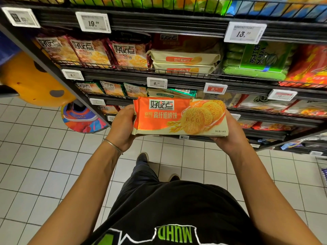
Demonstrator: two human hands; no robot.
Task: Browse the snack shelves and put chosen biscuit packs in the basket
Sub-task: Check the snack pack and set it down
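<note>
The person holds 1 orange biscuit pack (178, 115) face-up, level, in front of the shelves (159, 27). The left hand (122, 125) grips its left end. The right hand (228, 137) clasps the right end from beneath, fingers hidden behind.

Far-left price tag (20, 18) blurred, underside of biscuit pack (177, 115) hidden

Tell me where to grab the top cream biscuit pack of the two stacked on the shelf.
Probably take the top cream biscuit pack at the middle of its near long edge, from the front, thumb above, fingers slid between it and the lower cream pack: it lies flat, long side facing the aisle. First free a hand; left hand and right hand both hold the orange biscuit pack.
</note>
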